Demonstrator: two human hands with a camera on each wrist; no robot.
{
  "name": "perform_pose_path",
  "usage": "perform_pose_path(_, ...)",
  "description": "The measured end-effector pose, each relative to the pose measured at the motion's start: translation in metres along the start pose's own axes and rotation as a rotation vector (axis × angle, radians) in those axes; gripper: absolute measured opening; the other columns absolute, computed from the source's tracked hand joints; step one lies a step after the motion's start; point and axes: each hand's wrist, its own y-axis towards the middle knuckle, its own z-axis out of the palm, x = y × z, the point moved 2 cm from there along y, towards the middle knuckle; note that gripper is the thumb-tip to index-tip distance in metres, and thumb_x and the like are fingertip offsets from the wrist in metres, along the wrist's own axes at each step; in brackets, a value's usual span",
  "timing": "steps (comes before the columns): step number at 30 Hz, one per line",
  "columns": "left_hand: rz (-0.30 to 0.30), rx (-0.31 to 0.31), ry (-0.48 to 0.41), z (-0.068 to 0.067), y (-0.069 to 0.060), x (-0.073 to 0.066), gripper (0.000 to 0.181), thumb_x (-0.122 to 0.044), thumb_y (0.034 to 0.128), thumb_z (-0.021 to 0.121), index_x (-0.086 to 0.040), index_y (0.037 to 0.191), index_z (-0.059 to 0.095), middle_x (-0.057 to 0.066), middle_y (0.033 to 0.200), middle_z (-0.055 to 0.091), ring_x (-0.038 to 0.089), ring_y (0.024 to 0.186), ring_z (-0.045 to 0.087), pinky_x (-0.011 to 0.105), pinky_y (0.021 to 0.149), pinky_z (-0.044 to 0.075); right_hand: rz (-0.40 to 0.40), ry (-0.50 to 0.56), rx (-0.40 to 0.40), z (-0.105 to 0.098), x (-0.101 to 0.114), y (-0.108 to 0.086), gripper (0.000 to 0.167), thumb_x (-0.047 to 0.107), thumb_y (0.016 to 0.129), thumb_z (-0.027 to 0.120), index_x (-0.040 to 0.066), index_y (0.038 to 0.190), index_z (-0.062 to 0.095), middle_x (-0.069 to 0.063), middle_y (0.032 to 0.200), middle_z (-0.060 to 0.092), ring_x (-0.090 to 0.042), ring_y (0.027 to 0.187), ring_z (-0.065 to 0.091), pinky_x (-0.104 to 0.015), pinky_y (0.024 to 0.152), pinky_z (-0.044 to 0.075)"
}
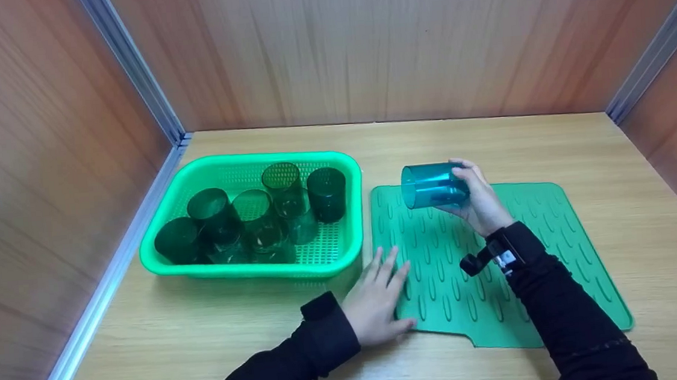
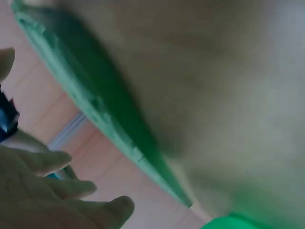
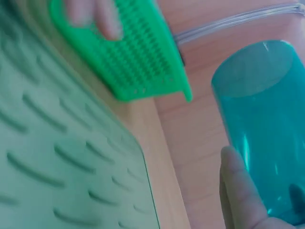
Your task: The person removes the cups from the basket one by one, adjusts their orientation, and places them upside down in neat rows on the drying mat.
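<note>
In the head view my right hand (image 1: 479, 200) grips a clear teal plastic cup (image 1: 432, 185) by its base end. The cup lies on its side in the air above the green ridged mat (image 1: 542, 210), its mouth facing left. The right wrist view shows the same cup (image 3: 262, 119) with a finger along its side. My left hand (image 1: 378, 304) is spread at the mat's left edge, fingers straight and holding nothing; whether it touches the mat I cannot tell. In the left wrist view the fingers of that hand (image 2: 62, 191) appear beside the mat's edge (image 2: 105, 105).
Left of the mat stands a bright green perforated basket (image 1: 254, 274) with several dark, see-through cups (image 1: 327, 194) inside, some upright and some leaning. Wood-grain panels (image 1: 394, 46) close off the back and both sides of the light wooden table (image 1: 253, 335).
</note>
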Motion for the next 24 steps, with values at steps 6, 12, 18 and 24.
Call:
perform_pose_path(6,-0.017,0.170,-0.024,0.009,-0.001,-0.001,0.092,-0.054,0.0874,0.065,-0.008,0.156,0.023,0.020,0.163,0.014,0.041,0.151,0.012,0.047,0.120,0.025,-0.042,-0.352,-0.058,0.008,0.005,0.012,0.054,0.029,0.102,0.048,0.020,0.151,0.027,-0.012,0.162,0.010,-0.034,0.136,0.033,-0.053,0.106,0.042)
perform_pose_path(12,-0.043,0.249,-0.015,0.009,0.000,-0.002,0.085,-0.053,0.0893,0.064,-0.013,0.155,0.027,0.017,0.163,0.017,0.039,0.150,0.016,0.043,0.120,0.026,-0.203,-0.824,-0.104,0.023,0.007,0.025,0.063,0.033,0.096,0.061,0.019,0.151,0.034,-0.013,0.159,0.031,-0.035,0.142,0.034,-0.056,0.112,0.033)
perform_pose_path(18,-0.044,0.251,0.030,0.008,0.000,-0.003,0.085,-0.056,0.0894,0.062,-0.014,0.155,0.028,0.017,0.163,0.020,0.037,0.149,0.024,0.042,0.120,0.028,-0.260,-1.070,-0.122,0.035,-0.001,0.036,0.060,0.032,0.094,0.066,0.021,0.148,0.042,-0.024,0.145,0.039,-0.042,0.121,0.055,-0.057,0.095,0.048)
perform_pose_path(24,-0.042,0.242,0.053,0.008,0.001,-0.004,0.085,-0.057,0.0889,0.062,-0.014,0.154,0.030,0.017,0.162,0.023,0.036,0.148,0.027,0.041,0.119,0.029,-0.247,-1.122,-0.100,0.044,-0.014,0.042,0.061,0.032,0.094,0.066,0.024,0.149,0.042,-0.026,0.148,0.036,-0.043,0.120,0.055,-0.054,0.095,0.049)
